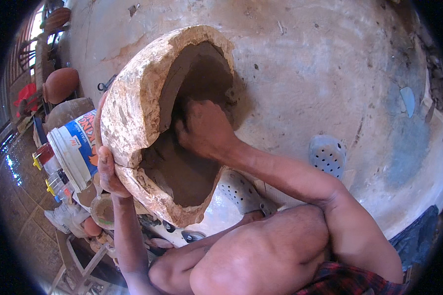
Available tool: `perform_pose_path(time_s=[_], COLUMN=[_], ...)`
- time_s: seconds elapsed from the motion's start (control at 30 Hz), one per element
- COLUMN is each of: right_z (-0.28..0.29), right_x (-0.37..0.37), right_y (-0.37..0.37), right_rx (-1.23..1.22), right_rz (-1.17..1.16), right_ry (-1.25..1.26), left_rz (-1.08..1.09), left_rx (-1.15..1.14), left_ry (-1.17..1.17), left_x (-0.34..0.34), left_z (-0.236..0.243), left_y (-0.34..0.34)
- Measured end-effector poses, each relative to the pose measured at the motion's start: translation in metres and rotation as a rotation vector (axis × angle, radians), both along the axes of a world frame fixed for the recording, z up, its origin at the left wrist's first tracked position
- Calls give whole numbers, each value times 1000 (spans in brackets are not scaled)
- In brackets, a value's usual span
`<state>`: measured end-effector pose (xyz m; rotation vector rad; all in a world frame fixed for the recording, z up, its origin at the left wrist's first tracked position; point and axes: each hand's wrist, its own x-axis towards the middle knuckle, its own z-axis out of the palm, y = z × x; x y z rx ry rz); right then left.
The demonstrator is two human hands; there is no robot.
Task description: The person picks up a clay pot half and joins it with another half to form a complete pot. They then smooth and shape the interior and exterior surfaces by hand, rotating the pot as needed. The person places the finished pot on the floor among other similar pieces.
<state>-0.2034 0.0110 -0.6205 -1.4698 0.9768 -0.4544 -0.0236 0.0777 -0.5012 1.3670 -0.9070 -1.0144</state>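
A thick, rough-rimmed whitish plaster mould stands tilted before me, its hollow facing right. Smooth grey-brown clay lines the inside. My left hand grips the mould's outer left side, the thumb showing and the other fingers hidden behind it. My right hand reaches into the hollow, its fingers curled like a fist against the clay in the shaded part. The fingertips are out of sight, so whatever they may hold cannot be made out.
On the left are a white-and-blue paint bucket, a reddish clay pot and plastic bottles. Grey perforated clogs are on my feet, close to the mould. A dark plastic bag lies at the lower right, on the worn floor.
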Motion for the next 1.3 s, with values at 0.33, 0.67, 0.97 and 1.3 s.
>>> perform_pose_path(time_s=[0.33,0.67,0.97,1.3], right_z=[29,65,72,43], right_x=[1,-45,-75,-74], right_y=[12,-3,2,10], right_rx=[-134,-459,-332,-603], right_rz=[-132,21,356,564], right_ry=[-403,-237,-210,-131], left_rz=[-203,-12,-82,-123], left_rx=[-244,215,220,145], left_ry=[-916,-145,-252,-155], left_x=[74,-21,-39,-37], left_z=[-9,13,24,17], left_y=[42,-13,-31,-31])
